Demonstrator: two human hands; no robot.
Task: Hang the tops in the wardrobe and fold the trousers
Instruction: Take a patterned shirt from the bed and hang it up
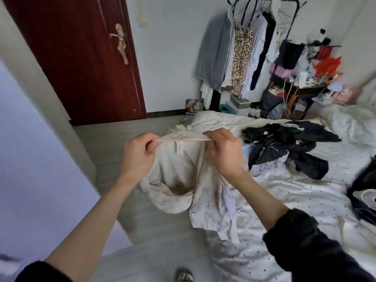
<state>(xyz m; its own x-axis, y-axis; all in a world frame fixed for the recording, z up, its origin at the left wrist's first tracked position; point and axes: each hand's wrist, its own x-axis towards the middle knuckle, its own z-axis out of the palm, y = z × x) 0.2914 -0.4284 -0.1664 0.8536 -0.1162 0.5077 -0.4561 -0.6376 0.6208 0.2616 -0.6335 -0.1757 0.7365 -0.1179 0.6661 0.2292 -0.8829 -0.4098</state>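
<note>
Cream fabric hung at centre frame: the left hand (140, 152) pinched the cream garment (179, 171) by its waistband at nine o'clock, the right hand (222, 151) gripped it at three; black clothes (284, 145) lay on the bed (295, 200) farther toward three.

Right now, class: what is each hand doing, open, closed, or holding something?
Left hand: closed, pinching the cream garment at its top edge.
Right hand: closed, gripping the same edge.

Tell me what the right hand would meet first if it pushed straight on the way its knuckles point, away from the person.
The right hand, gripping the cream garment, points across the bed corner. It would likely meet the dotted bedding first, though depth is unclear here.
</note>
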